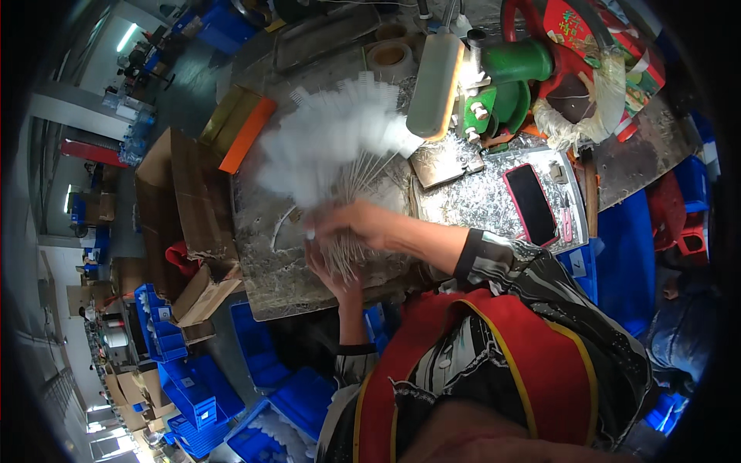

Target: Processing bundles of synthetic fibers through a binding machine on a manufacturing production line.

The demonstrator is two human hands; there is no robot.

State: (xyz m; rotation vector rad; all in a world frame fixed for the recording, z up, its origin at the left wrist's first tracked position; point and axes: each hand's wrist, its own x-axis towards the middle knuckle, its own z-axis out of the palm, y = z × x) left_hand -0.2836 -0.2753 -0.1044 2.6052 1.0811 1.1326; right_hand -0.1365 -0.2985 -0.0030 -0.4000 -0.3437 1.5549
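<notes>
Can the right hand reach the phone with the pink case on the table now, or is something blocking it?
Probably not at once. The right hand is closed on the bundle of white brushes, shared with the left hand. The phone lies uncovered on the table, with nothing between, so the way is free once the hand lets go.

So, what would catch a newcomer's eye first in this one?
Mid-frame, a fanned bunch of thin wire-stemmed brushes with fluffy white tips is gripped by both hands, left hand under right hand. Behind it, top right, stands a green and red metal machine; a black smartphone in a pink case lies on the littered metal bench.
</notes>
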